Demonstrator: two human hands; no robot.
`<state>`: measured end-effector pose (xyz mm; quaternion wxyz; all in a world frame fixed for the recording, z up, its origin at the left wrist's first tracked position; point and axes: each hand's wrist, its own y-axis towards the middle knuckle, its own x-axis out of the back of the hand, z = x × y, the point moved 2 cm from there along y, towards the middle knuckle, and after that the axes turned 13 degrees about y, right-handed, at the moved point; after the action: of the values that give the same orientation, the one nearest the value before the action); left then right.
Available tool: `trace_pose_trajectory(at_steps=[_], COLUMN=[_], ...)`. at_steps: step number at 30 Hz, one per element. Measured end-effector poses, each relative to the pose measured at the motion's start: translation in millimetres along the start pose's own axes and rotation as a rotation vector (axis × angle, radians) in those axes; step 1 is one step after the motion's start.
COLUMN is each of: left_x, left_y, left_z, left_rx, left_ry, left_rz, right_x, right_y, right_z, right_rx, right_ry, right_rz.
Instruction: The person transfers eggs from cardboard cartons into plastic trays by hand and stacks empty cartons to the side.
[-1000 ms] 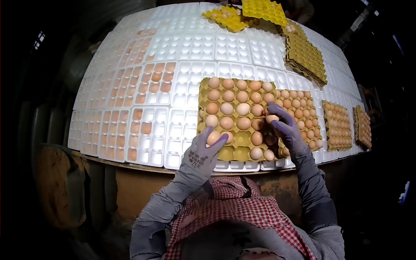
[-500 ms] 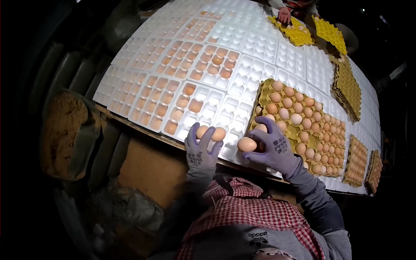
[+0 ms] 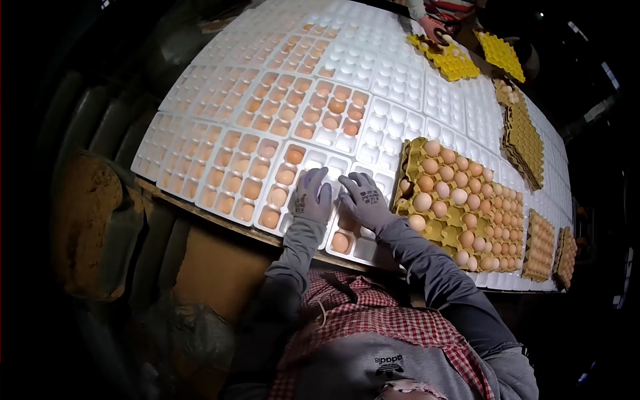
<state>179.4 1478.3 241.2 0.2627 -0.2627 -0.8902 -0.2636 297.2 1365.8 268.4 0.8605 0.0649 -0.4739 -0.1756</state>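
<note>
My left hand [image 3: 313,195], in a grey-purple glove, reaches down into a white moulded egg tray [image 3: 327,158], fingers curled over its cells. Whatever lies under those fingers is hidden. Close beside it, my right hand [image 3: 363,200], gloved alike, bends its fingers down over the neighbouring white tray [image 3: 375,252]; its grip is hidden too. A brown egg [image 3: 341,241] sits in a near cell of that tray, with another partly covered by the right hand. Left of my left hand, a column of brown eggs [image 3: 278,197] fills one side of its tray.
To the right, a stacked pulp tray [image 3: 433,230] holds many eggs and several bare cups. More filled pulp trays [image 3: 537,247] stand beyond it. Egg-filled white trays [image 3: 233,175] cover the left side. Across the table, another person's hand [image 3: 433,30] is at a yellow tray [image 3: 457,65].
Both hands have moved from the table's near edge, where they held eggs, forward over the white trays. Eggs now sit in the tray under my right hand. The view has shifted slightly.
</note>
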Motion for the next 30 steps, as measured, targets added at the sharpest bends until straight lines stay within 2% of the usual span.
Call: trace_pose_trajectory(at_steps=[1,3,5,7,8,9,11,12,14,15,17,18,19,20,21,22,23,25,27,29,30], left_x=[-18.5,-59.9,-60.1,-40.9,-30.2,-32.2,-37.4,-41.2,-54.6,-57.0,-54.5,-54.3,-52.2,-54.6,-54.1,-52.6,-57.0,-61.3,-71.8,-74.3,-69.5], left_y=[8.1,10.6,10.8,2.0,-6.8,-16.9,-42.1,-45.5,-45.1,-42.1,-37.8,-37.8,-35.5,-26.8,-12.5,1.0,6.1,-7.0,-11.2,-11.3,-6.4], left_z=[2.5,25.4,5.1,-56.1,-92.1,-114.8,-147.8,-152.3,-154.6,-150.1,-138.6,-138.7,-145.5,-146.1,-147.2,-151.4,-164.3,-183.3,-181.2,-173.2,-166.9], left_rx=[-0.025,-0.114,-0.117,-0.208,-0.179,-0.38,-0.677,-0.683,-0.579,-0.58,-0.437,-0.206,0.319,0.277,0.235,-0.111,-0.455,-0.61,-0.599,-0.587,-0.507], left_ry=[-0.138,0.488,0.318,-0.209,-0.312,-0.225,0.218,0.224,0.277,0.291,-0.128,-0.372,-0.93,-1.002,-1.07,-0.393,-0.048,0.398,0.472,0.539,0.308], left_rz=[0.029,0.374,0.371,0.321,0.503,0.548,0.416,0.424,0.552,0.55,0.519,0.474,0.51,0.453,0.398,0.484,0.398,0.451,0.455,0.47,0.541], right_x=[-9.5,5.2,69.8,129.6,142.8,152.7,152.2,152.2,160.4,167.2,189.2,206.7,219.4,225.1,223.2,221.3,204.2,167.1,178.8,217.6,222.2], right_y=[-8.8,-21.0,-35.5,-76.5,-96.5,-110.7,-116.7,-120.9,-129.5,-133.0,-148.0,-145.8,-141.6,-134.6,-123.6,-113.2,-102.8,-92.0,-84.4,-101.4,-125.1], right_z=[0.0,0.5,29.7,30.3,21.4,10.1,5.1,-4.5,-27.1,-38.2,-44.4,-41.2,-22.2,-18.1,-30.8,-42.9,-62.9,-70.6,-69.2,-70.6,-82.5], right_rx=[-0.222,0.048,-0.141,-0.357,-0.521,-0.44,-0.413,-0.417,-0.42,-0.431,-0.806,-0.763,-0.904,-0.857,-0.702,-0.535,-0.248,-0.374,-0.427,-0.571,-0.599], right_ry=[-0.221,-0.134,0.352,0.276,0.377,0.129,-0.189,-0.132,0.031,0.18,0.963,1.053,1.288,1.261,0.987,0.704,0.176,-0.263,-0.161,0.409,0.935], right_rz=[0.076,0.16,-0.153,-0.309,-0.371,-0.254,-0.057,-0.096,-0.198,-0.273,-0.486,-0.626,-0.756,-0.665,-0.49,-0.38,-0.18,0.072,0.143,-0.02,-0.288])
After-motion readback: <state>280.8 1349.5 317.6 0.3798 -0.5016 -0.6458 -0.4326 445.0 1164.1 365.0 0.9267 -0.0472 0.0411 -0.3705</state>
